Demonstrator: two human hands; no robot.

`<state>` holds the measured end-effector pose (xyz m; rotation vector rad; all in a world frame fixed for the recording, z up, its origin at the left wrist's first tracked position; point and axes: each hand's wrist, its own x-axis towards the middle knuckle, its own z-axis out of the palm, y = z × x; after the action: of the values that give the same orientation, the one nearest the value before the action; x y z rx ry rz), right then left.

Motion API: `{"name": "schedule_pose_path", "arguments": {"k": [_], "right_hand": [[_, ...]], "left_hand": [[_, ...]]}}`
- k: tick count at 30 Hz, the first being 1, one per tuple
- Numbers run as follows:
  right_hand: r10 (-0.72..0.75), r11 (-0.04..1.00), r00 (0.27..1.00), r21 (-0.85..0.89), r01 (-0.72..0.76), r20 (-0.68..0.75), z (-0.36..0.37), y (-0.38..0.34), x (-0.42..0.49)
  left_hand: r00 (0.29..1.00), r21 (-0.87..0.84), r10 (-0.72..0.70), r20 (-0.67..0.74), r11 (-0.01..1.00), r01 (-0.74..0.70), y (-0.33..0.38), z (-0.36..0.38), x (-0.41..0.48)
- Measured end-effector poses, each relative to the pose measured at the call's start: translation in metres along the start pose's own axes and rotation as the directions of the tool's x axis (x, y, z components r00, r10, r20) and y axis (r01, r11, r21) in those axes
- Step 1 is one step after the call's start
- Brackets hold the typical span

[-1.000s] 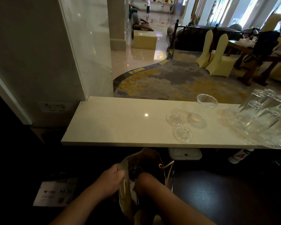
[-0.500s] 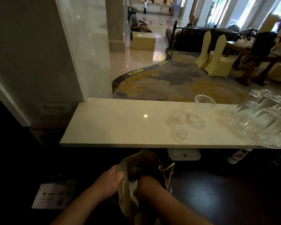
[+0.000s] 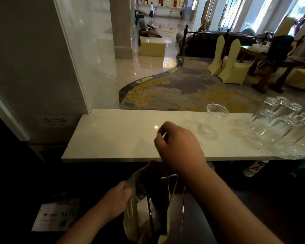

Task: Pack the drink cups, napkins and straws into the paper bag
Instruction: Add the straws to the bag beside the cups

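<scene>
A brown paper bag [image 3: 129,215] stands open below the counter edge, and my left hand [image 3: 115,199] grips its left rim. Inside it I see a dark straw [image 3: 150,209] and something pale; the rest of the inside is too dark to read. My right hand [image 3: 180,147] hovers over the white counter [image 3: 113,134] with fingers curled and nothing visible in them. It covers the spot where two clear lids lay. A clear plastic cup [image 3: 213,118] stands upright just right of that hand.
Several clear glasses [image 3: 280,127] stand upside down at the counter's right end. A white labelled can [image 3: 253,169] lies under the counter, and a pack of A4 paper [image 3: 56,215] sits at lower left. A glass pane rises behind the counter.
My right hand has come up out of the bag and moved over the counter, above the lids. My left hand still holds the bag's rim.
</scene>
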<state>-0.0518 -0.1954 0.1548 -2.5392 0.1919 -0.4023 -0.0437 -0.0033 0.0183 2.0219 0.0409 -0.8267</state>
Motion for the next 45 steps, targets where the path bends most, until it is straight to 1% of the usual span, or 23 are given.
{"name": "schedule_pose_path", "arguments": {"k": [1, 3, 8, 13, 16, 19, 22, 28, 33, 37, 43, 45], "right_hand": [[0.029, 1.0, 0.999, -0.009, -0.029, -0.021, -0.002, 0.011, 0.005], [0.097, 0.994, 0.995, -0.051, -0.097, -0.001, 0.006, 0.038, 0.01], [0.254, 0.961, 0.955, -0.151, -0.231, 0.154, 0.052, 0.108, -0.003], [0.405, 0.908, 0.87, -0.238, -0.346, 0.28, 0.103, 0.166, -0.033], [0.483, 0.871, 0.798, -0.296, -0.393, 0.36, 0.125, 0.193, -0.057], [0.53, 0.843, 0.735, -0.357, -0.402, 0.423, 0.149, 0.221, -0.079], [0.558, 0.826, 0.68, -0.4, -0.398, 0.476, 0.158, 0.234, -0.096], [0.619, 0.785, 0.63, -0.387, -0.484, 0.469, 0.169, 0.253, -0.113], [0.615, 0.789, 0.624, -0.399, -0.468, 0.483, 0.179, 0.255, -0.117], [0.636, 0.771, 0.595, -0.423, -0.476, 0.492, 0.185, 0.253, -0.128], [0.662, 0.749, 0.589, -0.431, -0.503, 0.464, 0.192, 0.257, -0.134], [0.655, 0.756, 0.599, -0.407, -0.514, 0.46, 0.189, 0.256, -0.131]], "left_hand": [[1.0, -0.003, -0.003, 0.003, 1.0, 0.003, -0.001, 0.0, 0.0], [1.0, -0.012, -0.005, 0.0, 1.0, 0.005, -0.001, 0.001, 0.001], [0.999, -0.012, -0.028, -0.017, 1.0, 0.028, -0.004, 0.001, 0.004], [0.999, 0.007, -0.02, -0.032, 1.0, 0.02, -0.005, 0.0, 0.005], [1.0, 0.023, -0.001, -0.03, 1.0, 0.002, -0.006, -0.001, 0.005], [1.0, 0.042, 0.01, -0.024, 0.999, -0.009, -0.007, -0.001, 0.005], [1.0, 0.045, 0.006, -0.024, 0.999, -0.005, -0.01, -0.002, 0.007], [1.0, 0.026, 0.013, -0.022, 1.0, -0.013, -0.011, -0.001, 0.008], [1.0, 0.031, 0.014, -0.015, 0.999, -0.014, -0.01, 0.0, 0.008], [1.0, 0.011, 0.006, -0.014, 1.0, -0.006, -0.008, 0.001, 0.008], [1.0, -0.003, -0.003, -0.024, 1.0, 0.003, -0.008, 0.003, 0.008], [1.0, 0.004, -0.006, -0.025, 1.0, 0.007, -0.008, 0.002, 0.009]]}}
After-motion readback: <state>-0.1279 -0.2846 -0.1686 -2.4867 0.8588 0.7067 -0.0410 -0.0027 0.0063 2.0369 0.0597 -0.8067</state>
